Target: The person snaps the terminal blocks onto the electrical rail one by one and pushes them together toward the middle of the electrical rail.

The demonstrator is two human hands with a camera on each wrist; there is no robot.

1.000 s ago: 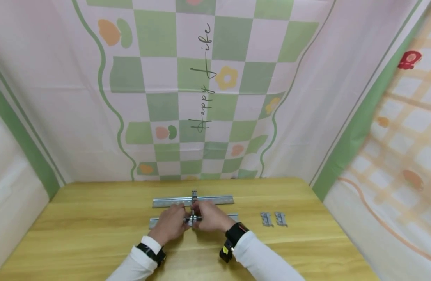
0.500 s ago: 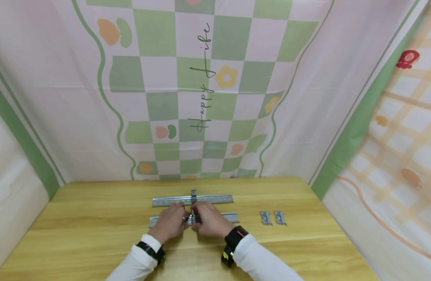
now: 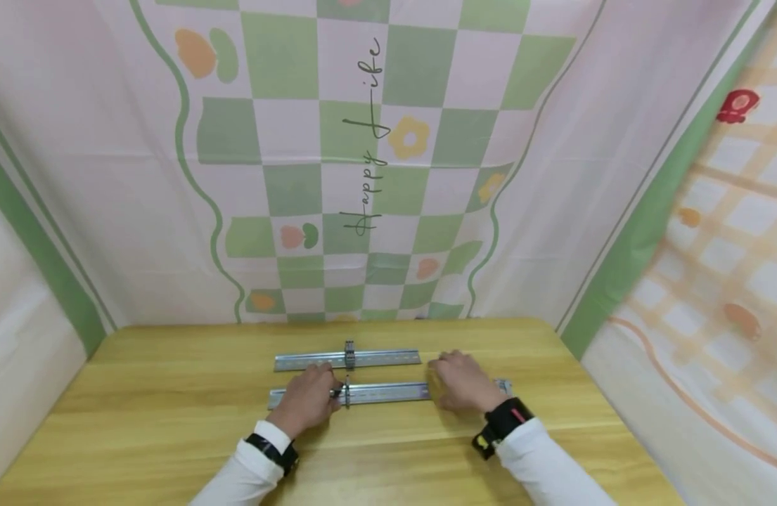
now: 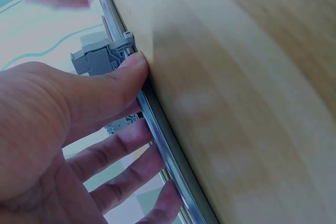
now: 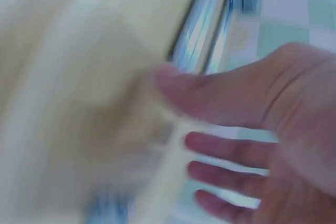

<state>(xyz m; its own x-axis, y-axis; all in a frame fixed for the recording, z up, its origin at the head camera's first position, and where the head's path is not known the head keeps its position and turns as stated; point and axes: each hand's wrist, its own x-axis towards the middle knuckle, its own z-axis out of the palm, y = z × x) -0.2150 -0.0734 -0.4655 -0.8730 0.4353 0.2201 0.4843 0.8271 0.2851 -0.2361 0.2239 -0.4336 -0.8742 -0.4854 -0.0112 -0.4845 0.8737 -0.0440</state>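
Observation:
A slotted metal DIN rail (image 3: pixel 388 393) lies across the table, nearer to me. My left hand (image 3: pixel 309 397) grips its left part; in the left wrist view the thumb (image 4: pixel 134 69) presses on one edge, with fingers on the other side. A grey terminal block (image 4: pixel 97 59) sits on this rail just beside the thumb. Past the rail's right end, my right hand (image 3: pixel 462 381) is over the table with nothing visible in it, blurred in the right wrist view. Just beyond it shows part of a loose grey terminal block (image 3: pixel 505 386); the hand and wrist hide the rest.
Behind the near rail lies a second DIN rail (image 3: pixel 388 359), parallel to it, with grey terminal blocks (image 3: pixel 349 355) clipped near its middle. The wooden table (image 3: pixel 173 429) ends at a patterned curtain (image 3: pixel 344 274).
My right hand has left the terminal block on the near rail and moved right, now covering most of the loose blocks. The left hand stays on the rail.

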